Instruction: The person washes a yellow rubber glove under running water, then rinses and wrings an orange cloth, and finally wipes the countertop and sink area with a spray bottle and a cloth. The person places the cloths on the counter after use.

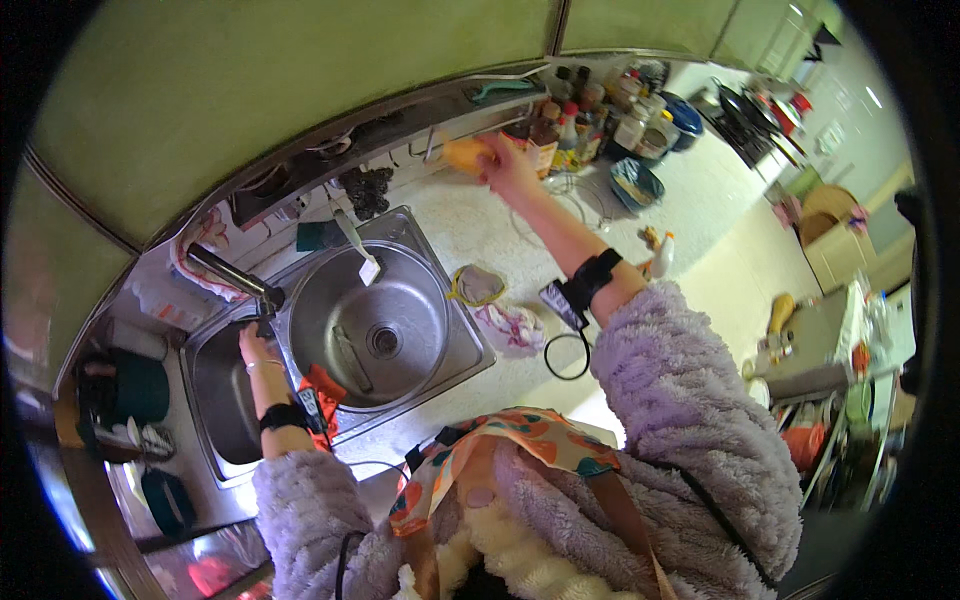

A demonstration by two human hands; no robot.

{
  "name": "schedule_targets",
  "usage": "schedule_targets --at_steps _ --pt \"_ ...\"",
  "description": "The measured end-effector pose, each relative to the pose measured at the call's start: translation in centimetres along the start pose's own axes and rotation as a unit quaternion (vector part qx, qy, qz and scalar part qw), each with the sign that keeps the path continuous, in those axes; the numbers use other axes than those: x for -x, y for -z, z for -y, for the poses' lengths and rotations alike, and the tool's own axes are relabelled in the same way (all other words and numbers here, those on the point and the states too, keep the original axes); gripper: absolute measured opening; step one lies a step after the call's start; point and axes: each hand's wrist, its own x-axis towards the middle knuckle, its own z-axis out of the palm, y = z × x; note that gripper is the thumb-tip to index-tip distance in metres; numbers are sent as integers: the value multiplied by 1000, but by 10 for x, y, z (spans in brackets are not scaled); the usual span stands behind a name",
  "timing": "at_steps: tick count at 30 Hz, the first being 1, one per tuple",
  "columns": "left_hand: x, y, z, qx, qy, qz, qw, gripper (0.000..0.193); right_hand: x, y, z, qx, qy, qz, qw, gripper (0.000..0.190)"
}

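Note:
My right hand (510, 169) is stretched out to the back wall and grips a yellow-orange sponge or cloth (463, 156), somewhat blurred. That piece is beside a metal hook (430, 142) below the rack; whether they touch cannot be told. My left hand (259, 346) is at the base of the faucet (236, 274), over the edge of the small basin (225, 397). Its fingers are partly hidden, so its hold on the faucet is unclear. In the round steel sink basin (412, 322), a white-headed brush (367, 266) leans over the back rim. A red-orange cloth (322, 390) hangs at the front edge.
Sauce bottles (566, 131) and jars crowd the counter behind my right hand. A dark bowl (636, 184), a mesh strainer (480, 285) and a crumpled cloth (511, 328) lie on the counter (465, 210). Green cabinets (337, 67) overhang the sink. A stove (739, 124) stands far right.

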Motion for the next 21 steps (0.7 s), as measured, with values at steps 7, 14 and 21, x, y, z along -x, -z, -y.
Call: schedule_targets --at_steps 7,14,21 --pt "121 -15 114 142 -15 35 989 18 -123 20 -5 -19 -27 70 997 31" --pt "192 -15 138 51 -11 22 998 32 -197 56 -14 -109 -99 11 989 33" --pt "207 2 152 19 14 -32 999 30 -211 74 -18 -279 -118 12 953 34"
